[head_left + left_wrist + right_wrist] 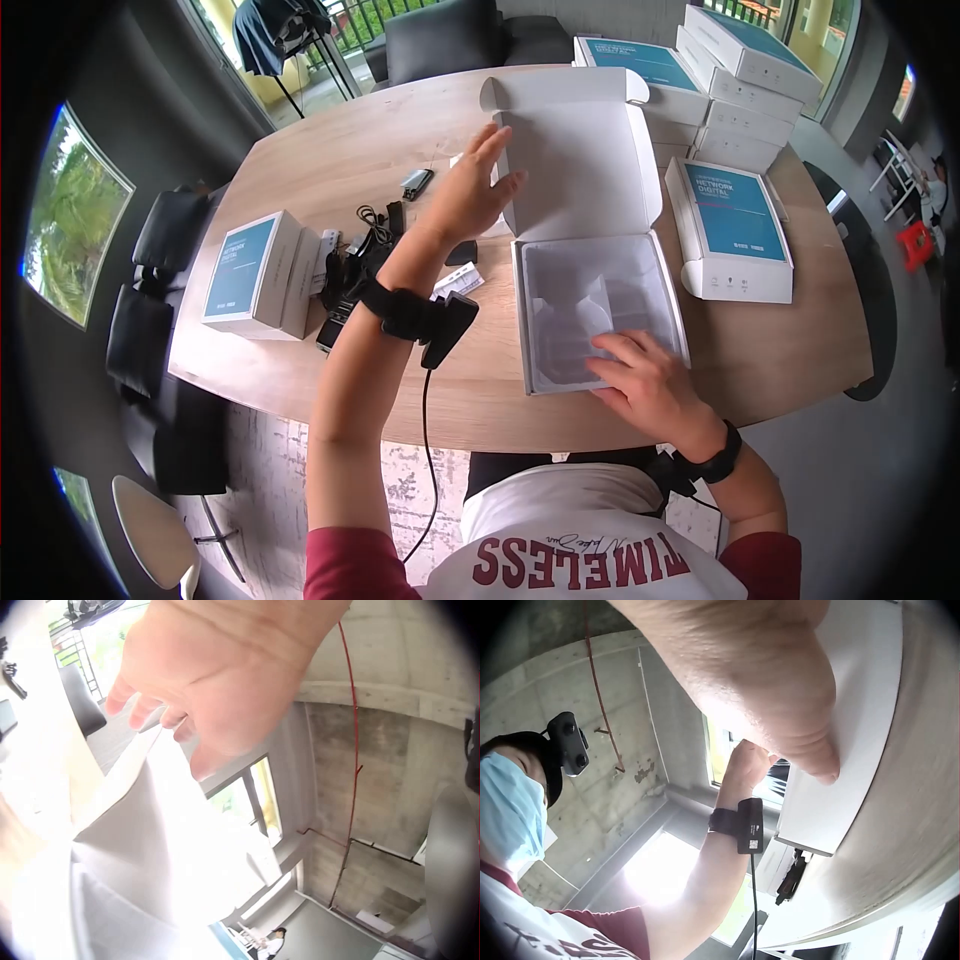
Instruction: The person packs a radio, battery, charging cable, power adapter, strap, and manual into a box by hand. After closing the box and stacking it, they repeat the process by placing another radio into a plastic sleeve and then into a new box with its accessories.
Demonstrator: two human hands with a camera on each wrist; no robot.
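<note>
Open white box sits mid-desk; left hand, fingers straight, props lid upright while flat right hand steadies tray rim — press evenly to avoid creasing.

Matt white cardboard box, lid smooth; inside it a translucent plastic tray, slightly glossy; pale wood tabletop, matt grain.

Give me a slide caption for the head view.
Left hand holds the open white box lid up while right hand rests on its tray.
</note>
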